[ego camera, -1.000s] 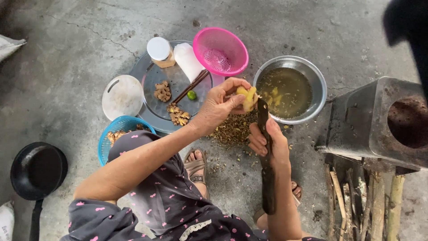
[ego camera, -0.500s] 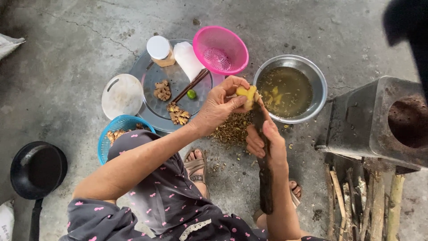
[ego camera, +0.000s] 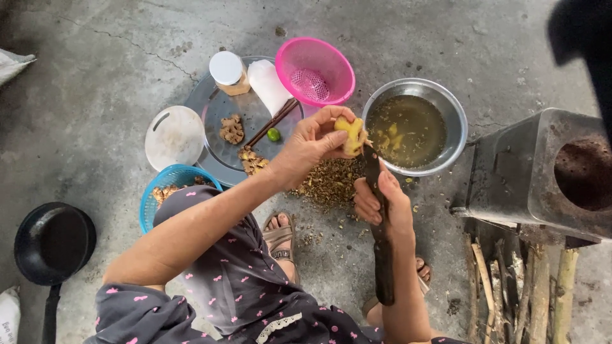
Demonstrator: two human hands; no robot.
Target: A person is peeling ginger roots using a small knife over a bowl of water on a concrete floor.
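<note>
Head view looks straight down on a person crouching on a concrete floor (ego camera: 95,83). Their left hand (ego camera: 312,143) is closed around a yellow peeled root (ego camera: 351,134), pinching it between thumb and fingers above a pile of brown peelings (ego camera: 328,181). Their right hand (ego camera: 381,204) is wrapped tight around a long dark knife (ego camera: 380,236), gripping it near the blade, whose tip touches the lower edge of the root. The handle runs back along the forearm.

Just beside the root, to the right, stands a steel bowl (ego camera: 456,121) of cloudy water with yellow pieces floating in it. A pink strainer (ego camera: 331,64) sits behind the hands, partly on a round metal tray (ego camera: 210,108). On the tray lie a white-capped jar (ego camera: 228,71), a white bag (ego camera: 268,86), brown sticks (ego camera: 271,122), a small green lime (ego camera: 273,134) and knobbly unpeeled roots (ego camera: 232,129). A white lid (ego camera: 173,137) lies left of the tray, a blue basket (ego camera: 156,185) is near the knee, and a black pan (ego camera: 54,242) sits well apart at the left edge. A metal stove (ego camera: 535,172) with firewood (ego camera: 510,280) stands on the right.
</note>
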